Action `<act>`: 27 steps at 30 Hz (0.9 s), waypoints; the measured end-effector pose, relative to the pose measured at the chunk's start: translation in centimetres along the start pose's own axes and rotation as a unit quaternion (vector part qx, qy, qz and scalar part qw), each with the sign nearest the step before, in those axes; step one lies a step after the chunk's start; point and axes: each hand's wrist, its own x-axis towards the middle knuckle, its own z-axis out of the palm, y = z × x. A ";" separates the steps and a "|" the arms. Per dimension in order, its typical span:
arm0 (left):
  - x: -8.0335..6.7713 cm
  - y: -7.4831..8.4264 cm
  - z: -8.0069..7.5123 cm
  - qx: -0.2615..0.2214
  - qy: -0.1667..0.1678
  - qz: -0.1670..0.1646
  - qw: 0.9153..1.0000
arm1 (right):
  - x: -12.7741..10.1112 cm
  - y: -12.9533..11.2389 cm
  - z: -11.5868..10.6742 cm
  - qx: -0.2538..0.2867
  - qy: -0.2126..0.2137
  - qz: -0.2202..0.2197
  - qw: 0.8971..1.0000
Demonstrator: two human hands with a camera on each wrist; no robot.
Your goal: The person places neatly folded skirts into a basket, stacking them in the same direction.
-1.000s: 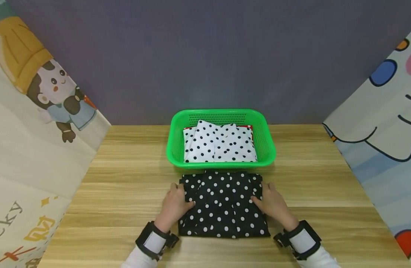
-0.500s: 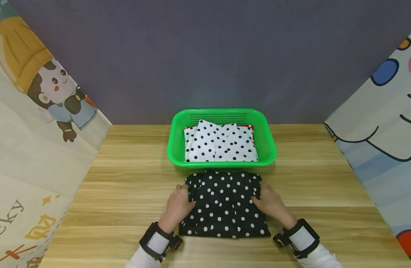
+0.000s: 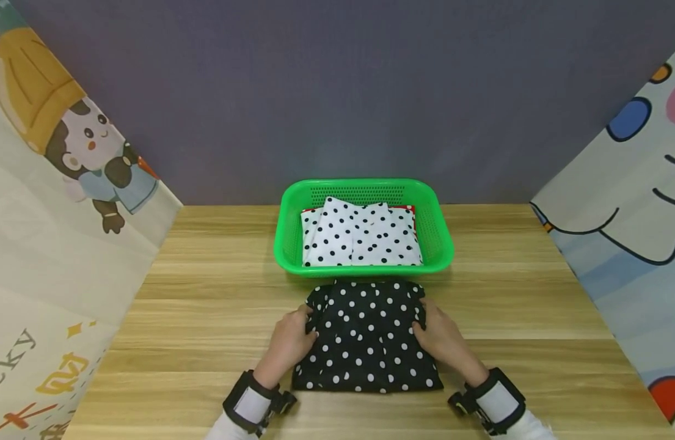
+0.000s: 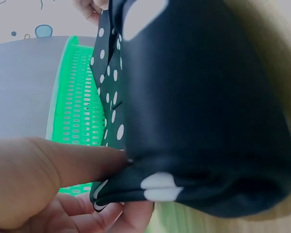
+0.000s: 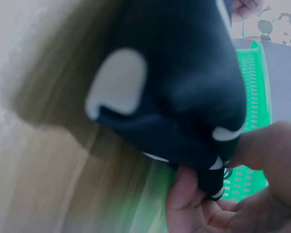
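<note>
A folded black garment with white polka dots (image 3: pixel 370 342) lies in front of the green basket, its side edges drawn up. My left hand (image 3: pixel 291 339) pinches its left edge, thumb on top and fingers underneath, as the left wrist view shows with the folded cloth (image 4: pixel 203 107) hanging from the grip. On the opposite edge my right hand (image 3: pixel 443 336) pinches the cloth in the same way. The right wrist view has the thumb and fingers (image 5: pixel 184 194) closed on a bunched corner of the garment (image 5: pixel 174 97). The underside is mostly hidden.
Just beyond the garment stands a green plastic basket (image 3: pixel 446 244) with perforated sides. In it lies a folded white cloth with black dots (image 3: pixel 364 238), with red fabric (image 3: pixel 411 208) peeking out behind. A dark grey backdrop (image 3: pixel 337 98) rises behind the wooden table (image 3: pixel 216 263).
Both hands have shifted slightly inward, the left one more. The garment's left and right edges have come off the table and curved inward, narrowing its upper part.
</note>
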 end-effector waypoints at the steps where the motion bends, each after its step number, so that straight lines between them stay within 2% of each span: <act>1: -0.1 0.0 0.0 -0.001 0.004 0.002 1.000 | -0.1 0.0 0.0 0.000 0.007 -0.003 1.000; 12: -1.6 0.4 -1.1 -0.035 0.017 0.002 0.999 | -1.5 -0.6 -0.4 0.012 0.056 -0.017 0.998; 16: -2.2 0.7 -1.5 -0.045 0.024 0.009 0.999 | -2.1 -0.9 -0.7 0.015 0.087 -0.037 0.995; 27: -3.7 1.1 -2.4 -0.050 0.062 0.054 0.995 | -3.5 -1.8 -1.8 0.010 0.141 -0.066 0.988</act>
